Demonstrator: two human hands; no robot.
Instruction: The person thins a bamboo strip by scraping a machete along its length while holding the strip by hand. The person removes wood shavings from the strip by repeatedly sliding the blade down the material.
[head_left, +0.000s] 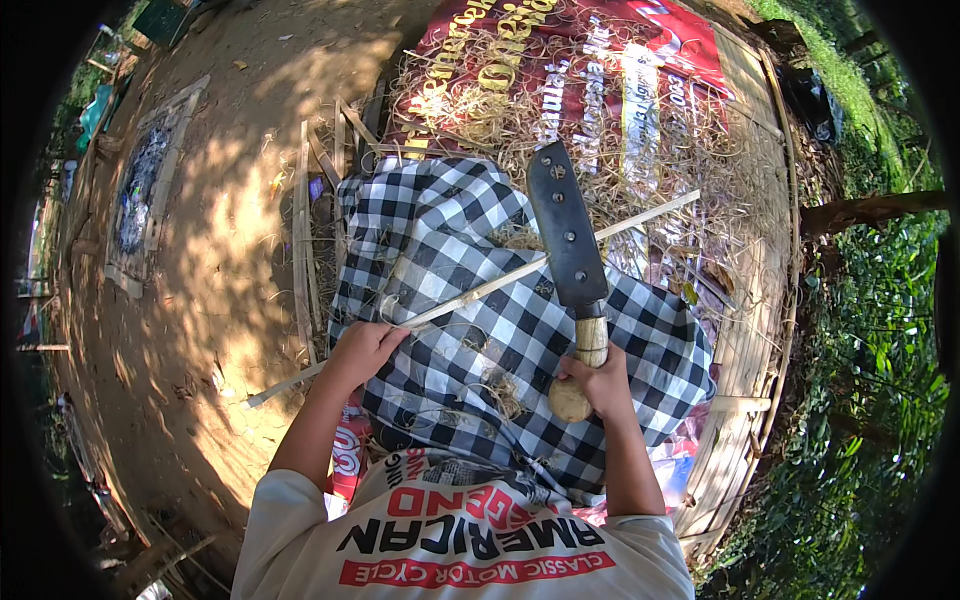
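Observation:
A long pale strip, apparently split bamboo, (475, 296) slants across my lap from lower left to upper right. My left hand (368, 352) is closed around it near its lower part. In my right hand (600, 380) is the wooden handle of a machete (566, 225) with a broad dark blade and several round holes or rivets. The blade points away from me and crosses over the strip; whether they touch I cannot tell. Under both lies a black-and-white checkered cloth (430, 255) spread over my legs, with curled shavings on it.
Beyond my lap a red printed banner (705, 60) is strewn with thin shavings (470, 85). It lies on a slatted bamboo platform (745, 340). To the left are bare earth (225, 270) and a framed ash pit (145, 190); green plants (890, 370) grow along the right.

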